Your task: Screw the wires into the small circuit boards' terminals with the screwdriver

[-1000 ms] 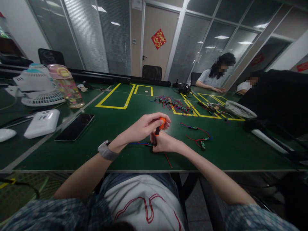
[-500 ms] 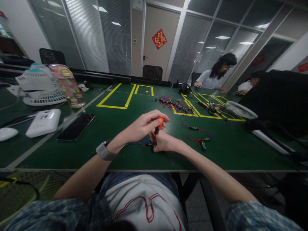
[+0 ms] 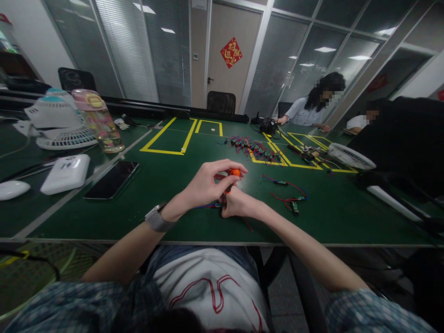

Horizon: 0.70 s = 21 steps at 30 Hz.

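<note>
My left hand [image 3: 219, 179] is closed around the top of a screwdriver [image 3: 236, 173] with an orange and black handle, its thumb and fingertips at the handle's end. The screwdriver stands roughly upright, and its lower part is hidden behind my right hand [image 3: 238, 203]. My right hand is closed low over the table, around a small wired circuit board [image 3: 217, 205] that is mostly covered. Blue and red wires come out on its left, and a red wire shows below the hand. Two more wired boards, one a green circuit board [image 3: 295, 208], lie to the right.
A heap of wired boards [image 3: 256, 150] lies farther back among yellow tape outlines on the green table [image 3: 166, 180]. At left are a phone [image 3: 113, 179], a white case [image 3: 65, 173], a bottle [image 3: 104, 125] and a fan [image 3: 57, 118]. A person [image 3: 307, 111] sits across the table.
My left hand has turned slightly on the screwdriver, and the orange handle end has shifted a little to the right. My right hand stays nearly in place. The view has moved slightly.
</note>
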Available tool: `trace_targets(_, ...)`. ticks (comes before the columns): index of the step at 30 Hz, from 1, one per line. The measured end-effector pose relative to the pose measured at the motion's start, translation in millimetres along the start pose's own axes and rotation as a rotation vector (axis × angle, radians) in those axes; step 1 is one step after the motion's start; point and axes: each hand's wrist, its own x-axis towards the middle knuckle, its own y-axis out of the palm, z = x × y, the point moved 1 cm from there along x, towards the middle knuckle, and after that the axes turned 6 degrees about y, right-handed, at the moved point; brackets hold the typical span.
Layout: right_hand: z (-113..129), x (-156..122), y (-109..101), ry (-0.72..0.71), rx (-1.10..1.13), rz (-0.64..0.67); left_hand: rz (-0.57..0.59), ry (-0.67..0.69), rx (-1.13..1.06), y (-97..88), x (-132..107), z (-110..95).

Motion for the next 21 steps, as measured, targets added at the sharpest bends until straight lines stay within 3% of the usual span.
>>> trace_targets(10,-5,4,0,-0.041,-0.015,-0.002,-0.058,0.028,0.030,0.7,-1,1)
trace_targets(21,5,2,-5,0.024,-0.109,0.056,-0.219,0.161,0.301,4.4,-2,6)
